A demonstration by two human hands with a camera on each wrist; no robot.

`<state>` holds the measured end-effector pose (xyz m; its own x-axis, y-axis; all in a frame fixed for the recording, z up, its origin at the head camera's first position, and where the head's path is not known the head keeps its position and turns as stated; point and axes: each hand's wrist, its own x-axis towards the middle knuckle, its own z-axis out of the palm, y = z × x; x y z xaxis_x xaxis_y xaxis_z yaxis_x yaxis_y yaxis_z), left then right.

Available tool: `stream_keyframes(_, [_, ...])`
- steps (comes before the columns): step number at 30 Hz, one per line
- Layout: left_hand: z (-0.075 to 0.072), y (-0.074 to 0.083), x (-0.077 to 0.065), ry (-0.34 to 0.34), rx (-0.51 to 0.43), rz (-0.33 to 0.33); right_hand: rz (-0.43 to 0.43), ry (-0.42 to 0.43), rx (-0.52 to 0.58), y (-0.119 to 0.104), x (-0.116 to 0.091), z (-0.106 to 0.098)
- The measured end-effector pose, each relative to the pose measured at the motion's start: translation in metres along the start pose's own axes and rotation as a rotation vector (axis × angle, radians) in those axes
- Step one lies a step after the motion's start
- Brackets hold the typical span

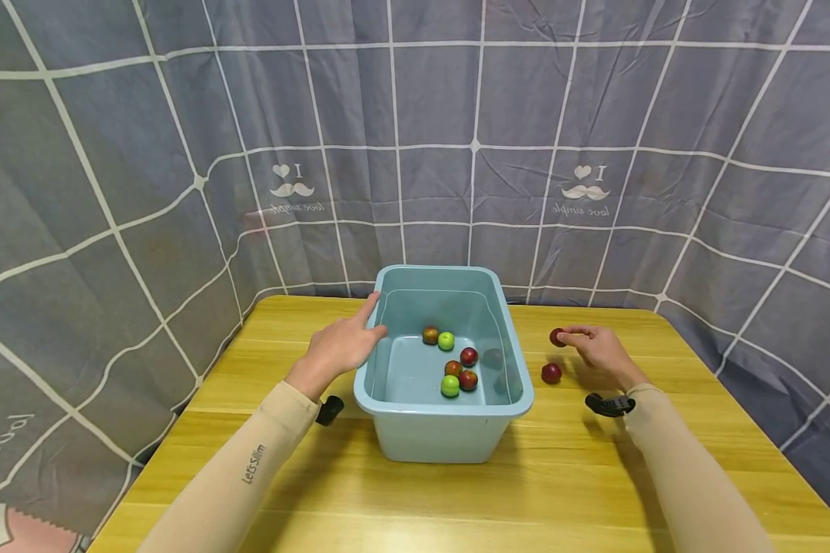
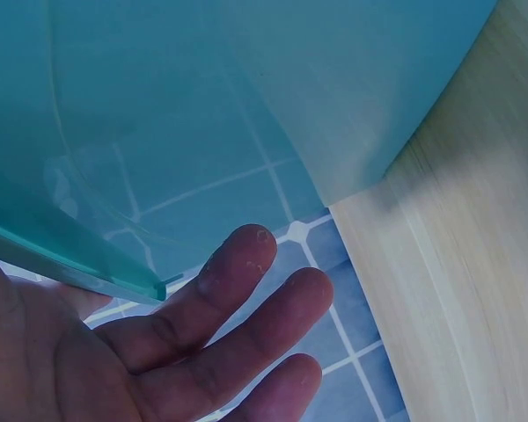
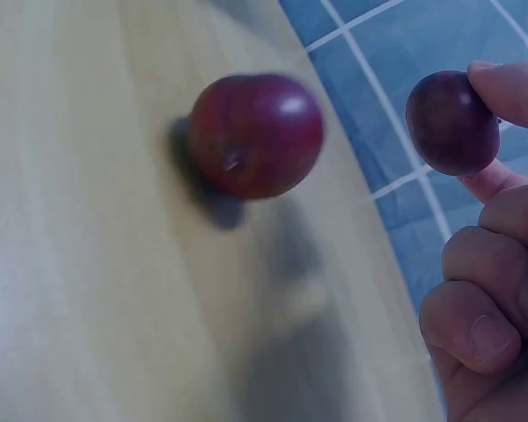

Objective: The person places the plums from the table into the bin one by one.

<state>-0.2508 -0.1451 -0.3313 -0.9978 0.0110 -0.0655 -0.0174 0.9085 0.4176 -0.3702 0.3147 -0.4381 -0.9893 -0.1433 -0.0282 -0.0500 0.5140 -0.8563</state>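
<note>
My right hand (image 1: 600, 354) pinches a small dark-red plum (image 3: 453, 123) between thumb and index finger, just above the table's far right part. The other fingers are curled in towards the palm. Another dark-red plum (image 1: 551, 373) lies on the table nearer to me, blurred in the right wrist view. At the left side of a light-blue plastic tub (image 1: 444, 438), my left hand (image 1: 337, 349) rests on the rim. Its fingers extend loosely outside below the rim in the left wrist view. Several small round fruits, red-brown (image 1: 469, 356) and green (image 1: 450, 385), lie inside the tub.
The tub stands mid-table on a yellow wood-grain table (image 1: 415, 507). A grey-blue curtain (image 1: 429, 100) with white grid lines hangs behind and on both sides. Black wrist devices (image 1: 609, 405) sit at both cuffs.
</note>
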Motion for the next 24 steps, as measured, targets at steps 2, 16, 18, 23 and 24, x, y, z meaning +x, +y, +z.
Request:
stream_keyframes(2, [0.0,0.0,0.0,0.001,-0.002,0.001,-0.007,-0.014,0.034,-0.006,0.001,-0.002])
stream_keyframes(16, [0.0,-0.001,0.0,0.01,0.003,0.002,-0.15,-0.044,0.019,-0.059,0.008,-0.014])
stream_keyframes(18, [0.0,-0.001,0.0,0.01,0.003,0.004,-0.171,-0.048,-0.009,-0.068,0.008,-0.015])
stream_keyframes(23, [0.001,0.0,0.0,0.009,-0.002,0.005,-0.22,-0.053,-0.082,-0.09,0.011,-0.014])
stream_keyframes(24, [0.001,0.0,0.0,0.009,-0.002,0.005,-0.237,-0.056,-0.096,-0.095,0.011,-0.014])
